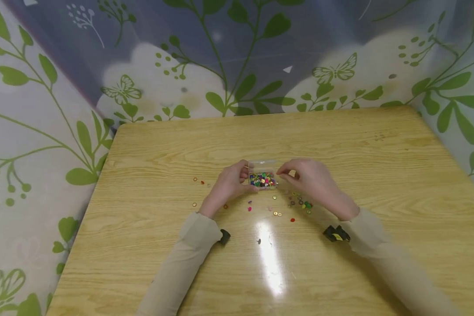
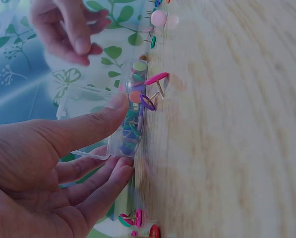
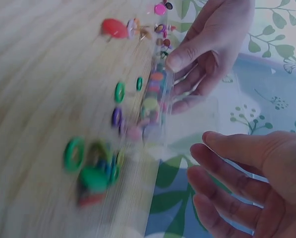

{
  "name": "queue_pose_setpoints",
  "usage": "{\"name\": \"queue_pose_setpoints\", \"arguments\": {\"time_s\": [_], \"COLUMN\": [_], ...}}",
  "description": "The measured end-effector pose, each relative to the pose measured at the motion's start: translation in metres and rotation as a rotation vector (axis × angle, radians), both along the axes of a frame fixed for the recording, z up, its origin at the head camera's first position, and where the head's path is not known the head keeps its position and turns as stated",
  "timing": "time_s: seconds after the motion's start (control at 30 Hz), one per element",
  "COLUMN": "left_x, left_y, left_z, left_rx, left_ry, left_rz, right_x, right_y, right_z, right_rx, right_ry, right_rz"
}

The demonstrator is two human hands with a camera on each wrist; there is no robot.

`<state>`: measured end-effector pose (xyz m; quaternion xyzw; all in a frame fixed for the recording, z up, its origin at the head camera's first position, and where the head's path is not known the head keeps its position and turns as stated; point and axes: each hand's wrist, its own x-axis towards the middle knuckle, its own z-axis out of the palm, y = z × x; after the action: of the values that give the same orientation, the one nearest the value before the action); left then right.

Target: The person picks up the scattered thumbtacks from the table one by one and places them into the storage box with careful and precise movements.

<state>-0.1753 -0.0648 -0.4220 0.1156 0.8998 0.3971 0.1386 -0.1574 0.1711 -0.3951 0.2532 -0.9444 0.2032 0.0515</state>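
A small clear plastic box [image 1: 262,187] full of colourful thumbtacks [image 2: 130,124] sits on the table, its see-through lid [image 2: 86,119] raised at the far side. My left hand [image 1: 231,182] holds the box at its left end, the thumb on the near side and the fingers behind. Just right of the box hovers my right hand [image 1: 310,175], palm facing it. Its fingers are loosely bent, and nothing shows between them in the right wrist view [image 3: 247,183]. Loose thumbtacks [image 3: 93,178] lie beneath and in front of it, slightly blurred in that view.
More thumbtacks are scattered over the wooden table [image 1: 162,263]: a red one [image 1: 292,220] and a pink one [image 1: 249,209] in front of the box, and one nearer [image 1: 258,241]. A leaf-patterned curtain [image 1: 237,57] surrounds the table's back and sides.
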Motion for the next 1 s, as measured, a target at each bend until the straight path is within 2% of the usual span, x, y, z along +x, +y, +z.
{"name": "queue_pose_setpoints", "arguments": {"time_s": [0.2,0.5,0.7,1.0], "left_x": [0.000,-0.001,-0.001,0.000], "left_y": [0.000,0.000,-0.001,-0.001], "left_z": [0.000,0.000,0.000,0.000], "left_rx": [-0.007,-0.005,0.000,-0.001], "left_ry": [-0.001,0.006,0.000,-0.005], "left_rz": [0.000,-0.006,-0.002,0.000], "right_x": [0.010,0.027,0.031,0.029], "right_y": [0.026,0.055,0.061,0.059], "right_z": [0.002,-0.001,-0.006,-0.012], "right_rx": [0.054,0.132,0.127,0.102], "right_ry": [-0.022,-0.192,-0.207,-0.201], "right_rz": [0.008,0.047,0.073,0.106]}}
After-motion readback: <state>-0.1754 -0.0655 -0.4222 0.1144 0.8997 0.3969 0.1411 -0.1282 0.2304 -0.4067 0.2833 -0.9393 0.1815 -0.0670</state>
